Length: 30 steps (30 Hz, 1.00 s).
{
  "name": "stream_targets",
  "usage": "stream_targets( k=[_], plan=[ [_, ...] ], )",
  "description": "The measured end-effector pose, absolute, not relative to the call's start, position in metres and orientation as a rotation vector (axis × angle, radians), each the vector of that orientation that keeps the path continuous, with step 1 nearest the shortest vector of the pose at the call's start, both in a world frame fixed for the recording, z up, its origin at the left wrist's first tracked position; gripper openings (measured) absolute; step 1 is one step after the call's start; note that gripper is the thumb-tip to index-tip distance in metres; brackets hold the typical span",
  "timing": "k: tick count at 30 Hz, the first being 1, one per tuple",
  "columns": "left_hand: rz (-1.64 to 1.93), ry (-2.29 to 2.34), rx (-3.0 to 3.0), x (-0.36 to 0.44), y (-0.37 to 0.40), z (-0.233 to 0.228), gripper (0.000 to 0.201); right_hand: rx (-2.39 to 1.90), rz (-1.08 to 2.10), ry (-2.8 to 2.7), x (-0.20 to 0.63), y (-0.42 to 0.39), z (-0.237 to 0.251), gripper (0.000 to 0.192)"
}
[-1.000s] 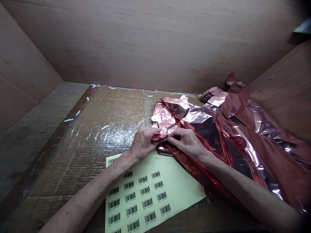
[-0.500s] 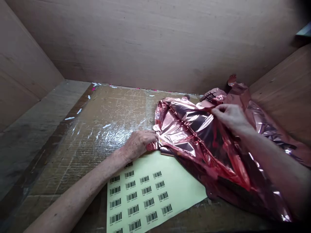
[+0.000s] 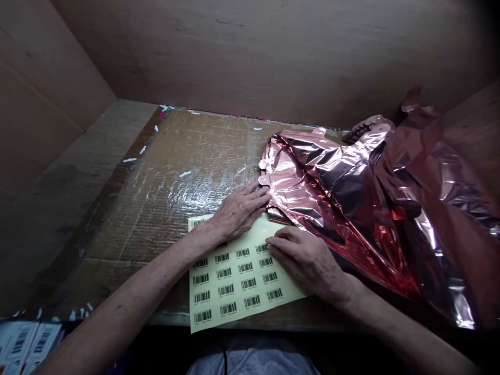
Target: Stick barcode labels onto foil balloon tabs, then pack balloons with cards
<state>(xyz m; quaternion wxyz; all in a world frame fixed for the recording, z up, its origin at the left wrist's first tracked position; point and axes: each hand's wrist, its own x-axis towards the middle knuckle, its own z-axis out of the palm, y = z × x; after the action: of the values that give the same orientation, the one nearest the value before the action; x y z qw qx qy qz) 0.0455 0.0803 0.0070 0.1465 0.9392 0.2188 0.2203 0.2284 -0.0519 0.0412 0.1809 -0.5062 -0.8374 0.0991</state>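
A crumpled rose-gold foil balloon (image 3: 351,192) lies spread over the right half of the cardboard-covered bench. My left hand (image 3: 242,208) rests flat at its left edge, fingertips pressing the foil tab down. A pale yellow sheet of barcode stickers (image 3: 234,281) lies at the near edge of the bench. My right hand (image 3: 304,258) lies on that sheet's upper right part, fingers spread and touching the stickers, right beside the foil's lower edge.
The bench top is taped cardboard (image 3: 183,156) with white paper scraps. Wooden walls close it in at the back, left and right. More barcode label sheets (image 3: 23,341) lie at the bottom left, below the bench edge.
My right hand left the upper part of the foil and came down onto the sticker sheet. My left hand stayed at the foil's left edge. The camera view shifted slightly.
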Motion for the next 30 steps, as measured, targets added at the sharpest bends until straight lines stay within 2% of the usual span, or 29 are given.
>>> stream_targets(
  k=[5,10,15,22,26,30],
  plan=[
    [0.519,0.698,2.732,0.047,0.077,-0.001,0.035,-1.468,0.215,-2.311,0.224,-0.065,0.009,0.025],
    [0.535,0.681,2.754,0.046,0.079,-0.005,0.036,-1.454,0.408,-2.320,0.227,-0.053,0.019,0.020],
    [0.532,0.675,2.755,0.046,0.079,-0.006,0.036,-1.500,0.356,-2.380,0.225,-0.046,0.023,0.019],
    [0.520,0.682,2.743,0.045,0.078,-0.005,0.037,-1.622,0.648,-2.253,0.230,-0.039,0.027,0.011],
    [0.521,0.672,2.745,0.046,0.078,-0.006,0.036,-1.703,0.630,-2.274,0.223,-0.041,0.028,0.014],
    [0.514,0.676,2.733,0.044,0.078,-0.007,0.037,-1.629,0.839,-2.169,0.228,-0.037,0.044,0.016]
  ],
)
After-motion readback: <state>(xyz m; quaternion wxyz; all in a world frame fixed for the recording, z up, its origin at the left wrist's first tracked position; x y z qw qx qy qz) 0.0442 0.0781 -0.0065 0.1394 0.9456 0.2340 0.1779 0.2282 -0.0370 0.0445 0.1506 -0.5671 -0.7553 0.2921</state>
